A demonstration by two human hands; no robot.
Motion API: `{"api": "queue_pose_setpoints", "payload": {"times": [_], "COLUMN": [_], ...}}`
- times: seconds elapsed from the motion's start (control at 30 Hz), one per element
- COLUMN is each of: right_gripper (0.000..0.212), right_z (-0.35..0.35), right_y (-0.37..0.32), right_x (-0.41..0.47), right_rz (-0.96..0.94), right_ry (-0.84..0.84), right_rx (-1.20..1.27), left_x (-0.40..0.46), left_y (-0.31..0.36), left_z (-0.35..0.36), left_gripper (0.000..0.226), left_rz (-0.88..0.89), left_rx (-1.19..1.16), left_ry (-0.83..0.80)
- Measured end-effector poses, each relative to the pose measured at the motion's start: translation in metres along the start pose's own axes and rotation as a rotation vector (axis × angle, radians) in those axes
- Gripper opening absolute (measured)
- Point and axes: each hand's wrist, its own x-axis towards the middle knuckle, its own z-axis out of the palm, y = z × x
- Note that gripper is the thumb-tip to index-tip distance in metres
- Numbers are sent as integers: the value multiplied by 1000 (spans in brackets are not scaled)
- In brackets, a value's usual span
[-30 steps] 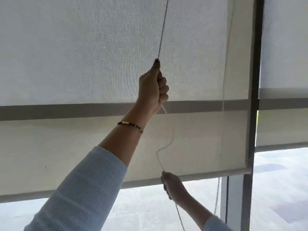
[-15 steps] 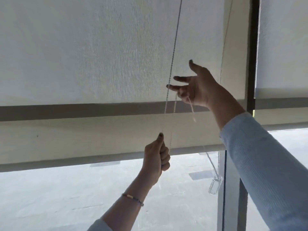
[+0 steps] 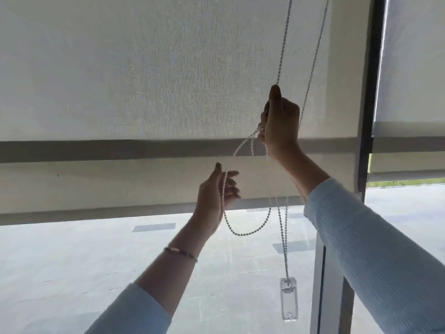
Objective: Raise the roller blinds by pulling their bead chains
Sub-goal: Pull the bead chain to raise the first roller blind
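A pale fabric roller blind point(image 3: 144, 80) fills the upper view, its bottom bar point(image 3: 96, 216) hanging partway up the window. A bead chain point(image 3: 284, 42) runs down from the top right. My right hand point(image 3: 280, 124) is closed around the chain high up, thumb pointing upward. Lower and to the left, my left hand point(image 3: 218, 191) has its fingers loosened and spread, with a slack loop of chain point(image 3: 243, 233) draped through it. The rest of the chain hangs down to a clear plastic weight point(image 3: 289, 298).
A dark vertical window frame post point(image 3: 368, 116) stands right of the chain. A second roller blind point(image 3: 414, 68) hangs beyond the post. Through the glass below lies a pale paved ground point(image 3: 96, 261).
My right hand has closed on the chain high up, where it was open half a second ago. My left hand has loosened its fist, and the chain between the hands hangs slack.
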Motion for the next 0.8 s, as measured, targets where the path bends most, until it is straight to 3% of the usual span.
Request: {"api": "queue_pose_setpoints", "payload": {"times": [0.1,0.2,0.33,0.5,0.7,0.8], "right_gripper": [57,55,54,51,50,39], "right_z": [-3,0,0,-11,-40,-58], "right_y": [21,47,84,110,120,126], "right_x": [-20,-51,-110,-169,-158,-147], "right_rz": [-38,-57,-10,51,243,253], "right_ry": [-9,-53,-101,-218,-601,-673], "right_rx": [-64,-169,-282,-385,-455,-517], "left_x": [31,51,59,61,44,40], "left_y": [63,124,173,183,159,160], "left_z": [14,48,104,125,109,98], "left_gripper": [49,52,52,48,52,52], "left_rz": [202,292,267,163,285,283], "left_rx": [304,445,402,210,-99,-116], "left_ry": [138,-17,-174,-97,-156,-173]}}
